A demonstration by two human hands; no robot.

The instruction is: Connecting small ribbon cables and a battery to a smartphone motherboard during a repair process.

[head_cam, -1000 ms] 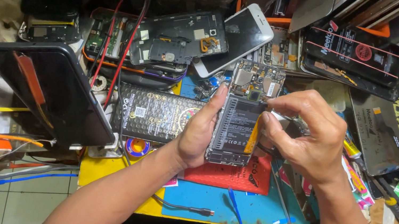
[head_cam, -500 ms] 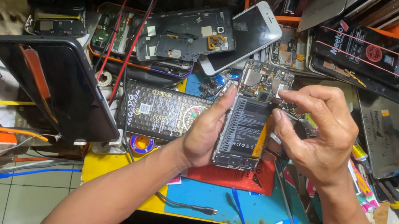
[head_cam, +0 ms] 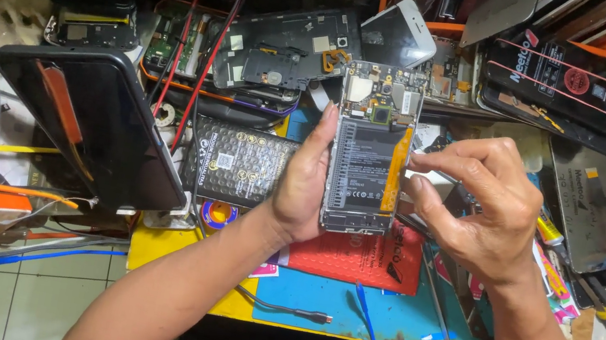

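I'm holding the opened phone (head_cam: 369, 150) up in the middle of the frame, back cover off, black battery and orange flex strip facing me. Its long axis is running top to bottom in the frame, camera end up, charging end down toward me. My left hand (head_cam: 303, 186) is gripping it along the left edge, thumb lying up that side, the other fingers going behind where I can't see them. My right hand (head_cam: 478, 203) is coming in from the right, fingers curled, thumb and forefinger pinched together right at the phone's right edge, beside the orange strip. Can't tell if there's a small tool or part in that pinch, too little showing. So the phone is sitting between both hands, left one carrying it, right one touching or just short of the right edge at mid height. Below it, a red mat (head_cam: 354, 256) is lying on the blue bench (head_cam: 409, 319). A dark tablet (head_cam: 93, 123) is propped at the left, a spare battery pack (head_cam: 234, 163) just left of my left hand, and other stripped phones (head_cam: 281, 56) are lying across the upper middle of the frame.
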